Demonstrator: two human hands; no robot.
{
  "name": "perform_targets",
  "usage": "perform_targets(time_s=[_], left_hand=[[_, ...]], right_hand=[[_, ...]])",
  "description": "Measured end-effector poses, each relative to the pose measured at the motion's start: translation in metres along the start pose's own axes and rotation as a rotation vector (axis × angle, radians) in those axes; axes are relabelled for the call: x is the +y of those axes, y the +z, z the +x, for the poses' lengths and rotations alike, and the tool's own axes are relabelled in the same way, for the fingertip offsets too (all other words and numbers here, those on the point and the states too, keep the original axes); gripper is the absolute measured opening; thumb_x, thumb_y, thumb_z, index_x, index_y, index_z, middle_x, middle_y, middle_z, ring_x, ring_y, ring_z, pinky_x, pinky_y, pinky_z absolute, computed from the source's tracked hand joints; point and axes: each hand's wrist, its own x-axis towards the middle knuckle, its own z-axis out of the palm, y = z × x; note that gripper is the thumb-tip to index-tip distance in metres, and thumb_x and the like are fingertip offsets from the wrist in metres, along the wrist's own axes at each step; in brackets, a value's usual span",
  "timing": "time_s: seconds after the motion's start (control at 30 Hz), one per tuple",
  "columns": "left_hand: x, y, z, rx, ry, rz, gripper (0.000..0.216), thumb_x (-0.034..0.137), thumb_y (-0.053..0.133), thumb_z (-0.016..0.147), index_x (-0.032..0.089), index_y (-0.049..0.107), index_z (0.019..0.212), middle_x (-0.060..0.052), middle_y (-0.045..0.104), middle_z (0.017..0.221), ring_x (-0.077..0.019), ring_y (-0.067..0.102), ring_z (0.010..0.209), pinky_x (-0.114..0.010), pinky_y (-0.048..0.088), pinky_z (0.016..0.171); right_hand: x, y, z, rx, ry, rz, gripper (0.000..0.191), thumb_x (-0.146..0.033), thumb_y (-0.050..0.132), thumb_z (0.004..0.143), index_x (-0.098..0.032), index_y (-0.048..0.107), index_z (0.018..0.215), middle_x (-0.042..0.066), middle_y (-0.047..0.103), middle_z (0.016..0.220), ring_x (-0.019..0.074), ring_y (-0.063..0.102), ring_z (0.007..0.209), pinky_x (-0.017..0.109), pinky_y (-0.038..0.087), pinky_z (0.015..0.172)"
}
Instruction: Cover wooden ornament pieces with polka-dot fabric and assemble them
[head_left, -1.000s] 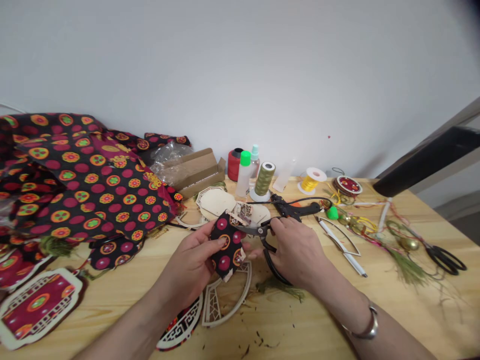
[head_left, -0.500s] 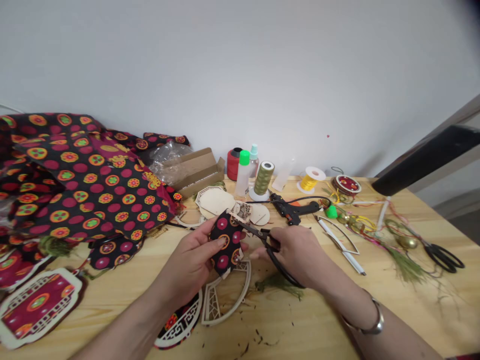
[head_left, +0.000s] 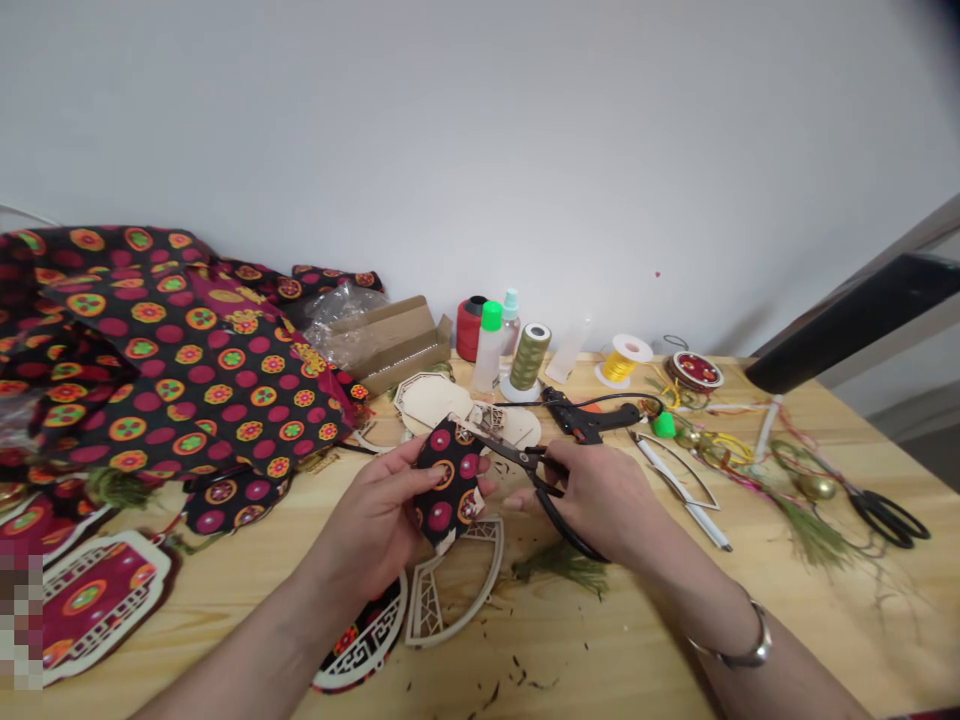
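My left hand (head_left: pixel 382 510) pinches a small piece of black patterned fabric (head_left: pixel 444 510) with magenta dots and orange circles; pale ragged bits show along its edges. Closed round black-handled scissors (head_left: pixel 556 490) is my right hand (head_left: pixel 604 500). The blades reach left to the fabric's upper edge. Below the fabric, a pale openwork fan-shaped frame (head_left: pixel 457 590) lies on the table, beside a round patterned piece with white fretwork (head_left: pixel 367 640) partly under my left wrist. An olive thread tassel (head_left: pixel 562 568) lies below the scissors, with dark scraps scattered nearby.
Patterned cloth (head_left: pixel 202 350) heaps at the left, beside an open cardboard box (head_left: pixel 397 345). Bottles, an olive thread cone (head_left: pixel 531 358) and a yellow spool (head_left: pixel 621 365) stand along the wall. A black glue gun (head_left: pixel 589 415) lies behind my right hand; another pair of scissors (head_left: pixel 892 518) is at the right.
The scissors and my right hand have shifted slightly right, their blades still at the fabric's top edge. My left hand keeps its pinch on the fabric. The view has moved a little.
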Motion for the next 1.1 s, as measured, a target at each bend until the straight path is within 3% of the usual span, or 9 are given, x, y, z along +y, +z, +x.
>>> perform_targets(time_s=[0.13,0.23,0.37,0.57,0.7,0.83,0.9,1.0,1.1], left_hand=[[0.004,-0.005,0.002,0.123,0.109,0.023,0.028,0.008,0.059,0.075,0.011,0.063,0.102,-0.012,0.073,0.088,-0.0231,0.069,0.078,-0.029,0.056,0.065],[0.009,-0.006,0.002,0.181,0.202,0.031,0.029,0.011,0.059,0.075,0.012,0.063,0.104,-0.01,0.073,0.087,-0.0216,0.069,0.077,-0.028,0.056,0.064],[0.007,-0.001,0.0,0.143,0.162,0.037,0.033,0.01,0.062,0.073,0.013,0.062,0.106,-0.011,0.072,0.092,-0.0239,0.069,0.08,-0.03,0.056,0.066],[0.0,0.004,-0.004,0.062,0.071,0.078,0.031,0.013,0.062,0.076,0.015,0.062,0.107,-0.012,0.071,0.1,-0.025,0.069,0.085,-0.029,0.054,0.068],[-0.003,0.003,-0.004,0.031,0.047,0.122,0.031,0.018,0.062,0.078,0.015,0.061,0.109,-0.012,0.072,0.09,-0.0217,0.069,0.081,-0.026,0.053,0.066],[-0.008,0.002,-0.006,0.003,0.026,0.144,0.03,0.022,0.064,0.077,0.017,0.062,0.106,-0.012,0.072,0.09,-0.0212,0.068,0.079,-0.026,0.052,0.066],[-0.01,0.002,-0.007,-0.007,0.026,0.159,0.03,0.024,0.065,0.076,0.018,0.062,0.106,-0.01,0.071,0.092,-0.0208,0.068,0.079,-0.025,0.052,0.065],[-0.011,0.003,-0.009,-0.016,0.039,0.219,0.03,0.025,0.064,0.077,0.02,0.061,0.106,-0.008,0.071,0.091,-0.0173,0.067,0.073,-0.024,0.052,0.064],[-0.01,0.006,-0.01,0.008,0.073,0.32,0.029,0.027,0.064,0.077,0.019,0.061,0.104,-0.006,0.07,0.088,-0.0148,0.065,0.068,-0.023,0.051,0.061]], right_hand=[[0.014,-0.014,0.0,-0.077,0.034,-0.19,0.033,-0.054,0.058,0.073,-0.02,0.058,0.071,0.003,0.062,0.06,0.0169,0.056,0.054,0.025,0.026,0.046],[0.029,-0.02,-0.002,-0.136,0.029,-0.33,0.019,-0.038,0.062,0.073,-0.019,0.06,0.074,0.005,0.066,0.068,0.0199,0.061,0.061,0.026,0.031,0.05],[0.042,-0.021,-0.009,-0.198,-0.028,-0.368,0.009,-0.024,0.06,0.073,-0.017,0.062,0.077,0.007,0.067,0.077,0.0216,0.063,0.072,0.028,0.039,0.059],[0.049,-0.02,-0.014,-0.18,-0.118,-0.253,0.013,-0.018,0.055,0.077,-0.016,0.064,0.085,0.009,0.065,0.093,0.0204,0.06,0.088,0.028,0.041,0.075],[0.032,-0.027,-0.011,-0.177,-0.054,-0.254,0.018,-0.02,0.05,0.083,-0.017,0.064,0.073,0.006,0.065,0.075,0.0171,0.059,0.068,0.027,0.038,0.06],[-0.002,-0.029,-0.006,0.069,-0.125,-0.145,0.019,-0.023,0.047,0.088,-0.019,0.063,0.082,0.004,0.064,0.078,0.0169,0.057,0.076,0.026,0.037,0.065],[-0.018,-0.025,-0.002,0.13,-0.149,-0.077,0.018,-0.03,0.05,0.088,-0.018,0.062,0.083,0.004,0.063,0.083,0.0172,0.056,0.08,0.026,0.038,0.068],[-0.032,-0.016,0.002,0.108,-0.199,-0.01,0.021,-0.036,0.051,0.088,-0.018,0.06,0.082,0.004,0.062,0.084,0.0163,0.055,0.079,0.026,0.037,0.067],[-0.036,-0.008,0.005,0.095,-0.216,-0.006,0.021,-0.032,0.049,0.089,-0.018,0.058,0.077,0.002,0.06,0.078,0.0143,0.053,0.072,0.025,0.034,0.062]])
